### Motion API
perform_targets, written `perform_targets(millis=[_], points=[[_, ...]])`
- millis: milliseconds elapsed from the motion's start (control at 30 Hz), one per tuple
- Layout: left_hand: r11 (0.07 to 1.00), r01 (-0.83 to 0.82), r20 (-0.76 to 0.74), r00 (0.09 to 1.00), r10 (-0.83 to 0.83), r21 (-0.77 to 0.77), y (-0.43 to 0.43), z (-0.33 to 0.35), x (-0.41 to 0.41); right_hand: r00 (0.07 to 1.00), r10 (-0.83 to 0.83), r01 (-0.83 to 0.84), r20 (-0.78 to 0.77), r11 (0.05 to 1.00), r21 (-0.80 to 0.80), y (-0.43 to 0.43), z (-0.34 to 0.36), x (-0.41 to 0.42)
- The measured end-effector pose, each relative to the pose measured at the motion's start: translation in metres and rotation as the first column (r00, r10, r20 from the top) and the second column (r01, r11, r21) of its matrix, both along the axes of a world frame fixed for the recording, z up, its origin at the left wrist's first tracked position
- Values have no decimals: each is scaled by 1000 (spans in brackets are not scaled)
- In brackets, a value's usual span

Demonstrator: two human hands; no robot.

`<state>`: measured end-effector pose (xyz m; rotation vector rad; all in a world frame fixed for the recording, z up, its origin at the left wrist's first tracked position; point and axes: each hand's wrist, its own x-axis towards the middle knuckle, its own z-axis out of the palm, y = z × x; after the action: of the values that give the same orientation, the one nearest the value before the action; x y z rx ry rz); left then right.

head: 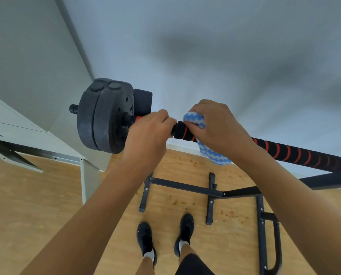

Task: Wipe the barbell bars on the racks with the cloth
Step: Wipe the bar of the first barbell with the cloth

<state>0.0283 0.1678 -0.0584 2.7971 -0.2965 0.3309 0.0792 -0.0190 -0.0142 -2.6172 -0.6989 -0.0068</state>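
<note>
A black barbell bar (296, 152) with red spiral stripes runs from the left plates down to the right edge. Two dark weight plates (104, 116) sit on its left end. My left hand (149, 132) is closed around the bar right beside the plates. My right hand (219, 126) presses a blue-and-white zigzag cloth (205, 141) around the bar just right of the left hand; part of the cloth hangs below the bar. The bar section under both hands is hidden.
The black metal rack frame (215, 192) stands on the wooden floor below the bar, with a handle loop at lower right. A white cabinet (26, 135) is at the left against the wall. My feet in black shoes (165, 237) stand before the rack.
</note>
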Motion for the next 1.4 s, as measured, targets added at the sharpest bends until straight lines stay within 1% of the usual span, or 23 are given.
perform_targets(millis=[100, 233, 333, 400, 500, 567, 633, 667, 767, 900, 967, 1033, 1067, 1133, 1200, 1400], points=[[998, 50, -9, 999, -50, 39, 2, 6, 6, 1000, -2, 1, 31, 1000, 24, -2, 0, -13], [979, 150, -41, 988, -146, 136, 7, 18, 16, 999, 32, -32, 37, 999, -8, -1, 1, -25], [926, 248, -100, 968, -228, 286, 10, 28, 27, 998, 52, -52, 25, 998, -19, -1, 2, -30], [898, 280, -127, 960, -251, 339, 13, 33, 30, 999, 6, -6, 42, 1000, 3, -1, 2, -24], [904, 298, -158, 953, -260, 308, 13, 27, 24, 996, -78, 78, 36, 997, 14, 1, 5, -8], [945, 257, -169, 960, -225, 201, 9, 20, 15, 996, -82, 82, 30, 997, 8, 2, 2, -6], [986, 154, -166, 976, -143, 56, 7, 22, 11, 996, -84, 84, 41, 996, 13, 3, -2, -10], [993, 117, -174, 978, -112, 17, 7, 24, 10, 995, -85, 83, 52, 996, 21, 3, -4, -15], [992, 114, -181, 978, -103, 55, 8, 28, 16, 995, -65, 61, 73, 997, 48, 2, -7, -29], [983, 163, -298, 946, -130, 89, 12, 37, 31, 999, -24, 25, 44, 999, -25, 4, -12, -44], [975, 202, -343, 926, -158, 95, 14, 41, 38, 996, -60, 59, 66, 998, 19, 2, -11, -39], [965, 245, -385, 903, -192, 93, 16, 45, 44, 988, -133, 126, 82, 988, 86, 1, -6, -28], [959, 266, -406, 891, -204, 100, 16, 46, 46, 983, -164, 155, 87, 983, 97, 3, -5, -21], [937, 319, -434, 871, -230, 145, 15, 44, 49, 977, -193, 188, 89, 980, 61, 7, -5, -12], [916, 351, -433, 868, -241, 194, 13, 36, 47, 979, -181, 180, 92, 983, 23, 12, -9, -13], [911, 353, -392, 885, -250, 215, 13, 26, 38, 989, -101, 93, 108, 993, 76, 5, -13, -33]])
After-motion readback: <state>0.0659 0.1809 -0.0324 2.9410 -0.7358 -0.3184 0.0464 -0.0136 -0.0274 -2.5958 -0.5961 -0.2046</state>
